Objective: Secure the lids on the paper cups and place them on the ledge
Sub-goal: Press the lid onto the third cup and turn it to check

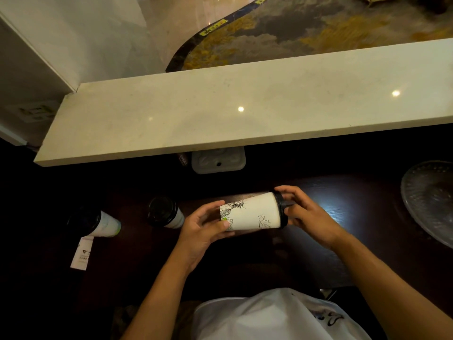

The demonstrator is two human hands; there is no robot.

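I hold a white paper cup (252, 213) with black line drawings sideways above the dark table. My left hand (204, 227) grips its base end. My right hand (306, 217) wraps around the black lid (279, 209) at the cup's mouth. Two more white cups stand on the table to the left, each with a black lid on top: one (164, 213) close to my left hand, the other (94, 223) farther left. The pale stone ledge (220, 114) runs across the view above the table, with nothing on it.
A clear glass plate (427, 197) sits at the table's right edge. A white paper tag (82, 252) lies by the far-left cup. A pale moulded tray (218, 161) pokes out from under the ledge. A white wall corner stands at upper left.
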